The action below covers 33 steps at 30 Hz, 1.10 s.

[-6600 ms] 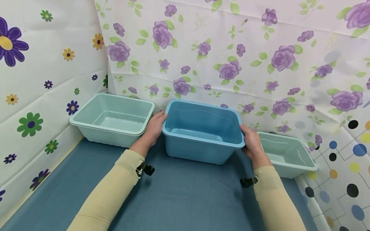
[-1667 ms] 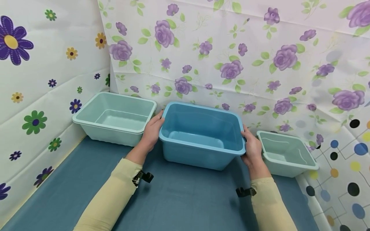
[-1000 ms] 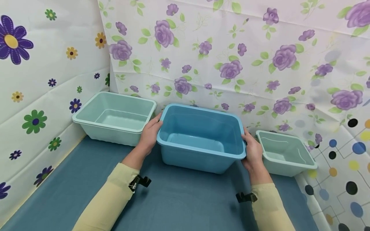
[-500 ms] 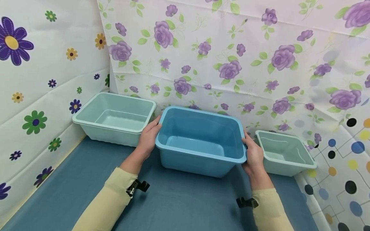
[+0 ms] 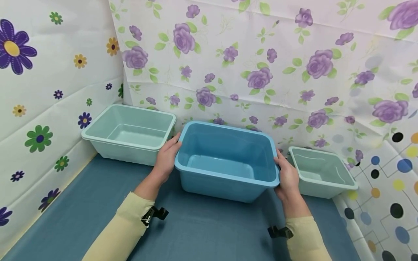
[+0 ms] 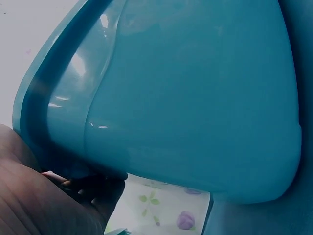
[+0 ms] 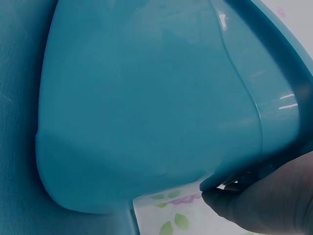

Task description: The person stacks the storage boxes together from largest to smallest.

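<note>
A deep blue plastic basin [image 5: 222, 186] with a rolled rim sits mid-table in the head view, and its inside is bare. My left hand [image 5: 166, 157] grips its left end, thumb up at the rim and fingers tucked below it. At the opposite end my right hand [image 5: 288, 175] holds the rim in the same way. In the left wrist view the left hand [image 6: 44, 200] has its fingertips under the overhanging rim. From the right wrist view, the right hand [image 7: 274, 196] curls its fingers beneath the rim, and the basin's base lies close over the blue tabletop.
A pale green basin [image 5: 125, 152] with a doubled rim line stands at the back left, just beyond my left hand. Another pale green basin [image 5: 321, 185] stands at the right, beside my right hand. Flower-printed sheeting [image 5: 225, 21] walls off the back of the blue table [image 5: 209, 232].
The blue basin has come away from the back sheet toward me, with both hands gripping it throughout; the shift over the last half second is slight. The pale green basins have stayed put.
</note>
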{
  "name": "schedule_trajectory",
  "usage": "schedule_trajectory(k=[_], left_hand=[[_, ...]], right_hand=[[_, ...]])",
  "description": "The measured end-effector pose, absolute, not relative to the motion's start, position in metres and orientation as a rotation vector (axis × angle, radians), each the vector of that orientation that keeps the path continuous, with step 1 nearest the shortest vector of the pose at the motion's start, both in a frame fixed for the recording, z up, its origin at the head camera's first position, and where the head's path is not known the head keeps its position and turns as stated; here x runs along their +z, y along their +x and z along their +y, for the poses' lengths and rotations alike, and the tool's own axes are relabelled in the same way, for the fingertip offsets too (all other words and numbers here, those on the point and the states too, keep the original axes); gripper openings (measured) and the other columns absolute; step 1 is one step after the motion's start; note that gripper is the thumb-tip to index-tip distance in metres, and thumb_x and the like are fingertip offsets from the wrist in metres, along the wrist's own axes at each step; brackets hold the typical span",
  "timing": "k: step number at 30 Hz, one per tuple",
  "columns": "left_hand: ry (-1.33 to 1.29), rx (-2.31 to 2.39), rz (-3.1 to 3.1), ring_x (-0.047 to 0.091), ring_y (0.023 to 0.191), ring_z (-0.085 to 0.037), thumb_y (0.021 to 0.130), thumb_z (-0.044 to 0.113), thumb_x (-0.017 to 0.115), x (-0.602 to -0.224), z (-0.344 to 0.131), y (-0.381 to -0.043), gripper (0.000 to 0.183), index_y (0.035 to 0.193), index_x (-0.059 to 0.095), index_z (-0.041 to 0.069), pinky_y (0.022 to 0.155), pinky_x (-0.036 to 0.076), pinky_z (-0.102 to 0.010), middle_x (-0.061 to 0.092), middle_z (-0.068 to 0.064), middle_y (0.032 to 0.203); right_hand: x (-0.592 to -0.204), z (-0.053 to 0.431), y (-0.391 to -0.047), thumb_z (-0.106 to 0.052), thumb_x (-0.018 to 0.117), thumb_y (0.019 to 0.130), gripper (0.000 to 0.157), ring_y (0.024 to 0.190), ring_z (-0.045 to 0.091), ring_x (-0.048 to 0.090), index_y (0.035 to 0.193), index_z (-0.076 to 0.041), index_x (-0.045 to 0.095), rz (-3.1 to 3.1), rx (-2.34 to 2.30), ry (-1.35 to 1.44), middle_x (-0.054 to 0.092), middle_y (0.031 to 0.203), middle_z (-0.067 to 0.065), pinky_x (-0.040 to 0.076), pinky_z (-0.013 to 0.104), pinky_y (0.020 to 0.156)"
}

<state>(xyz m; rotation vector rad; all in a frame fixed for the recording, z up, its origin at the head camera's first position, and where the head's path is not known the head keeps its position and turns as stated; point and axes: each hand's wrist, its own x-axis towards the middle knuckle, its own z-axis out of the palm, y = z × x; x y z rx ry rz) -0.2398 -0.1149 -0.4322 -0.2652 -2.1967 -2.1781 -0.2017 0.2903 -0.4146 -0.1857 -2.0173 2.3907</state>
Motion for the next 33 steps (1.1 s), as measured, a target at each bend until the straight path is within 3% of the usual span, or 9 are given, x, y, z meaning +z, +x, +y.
schedule_trajectory(k=[24, 33], left_hand=[[-0.279, -2.192, -2.162, 0.009, 0.172, -0.032, 0.121, 0.021, 0.04, -0.4338, -0.1134, -0.2403, 0.058, 0.173, 0.029, -0.003, 0.137, 0.014, -0.054, 0.021, -0.017, 0.183], [-0.271, -2.171, -2.18, 0.011, 0.171, -0.033, 0.122, 0.022, 0.04, -0.4367, -0.1141, -0.242, 0.058, 0.173, 0.03, -0.002, 0.137, 0.015, -0.055, 0.023, -0.017, 0.183]], right_hand=[[-0.4146, 0.2897, -0.2025, -0.021, 0.035, 0.121, 0.063, 0.17, 0.011, 0.003, 0.18, -0.017, 0.014, -1.998, 2.404, -0.156, 0.007, 0.187, -0.01, 0.016, 0.036, 0.136], [-0.4173, 0.2893, -0.2038, -0.021, 0.038, 0.121, 0.062, 0.17, 0.009, 0.006, 0.18, -0.019, 0.019, -1.985, 2.412, -0.194, 0.012, 0.186, -0.012, 0.02, 0.035, 0.135]])
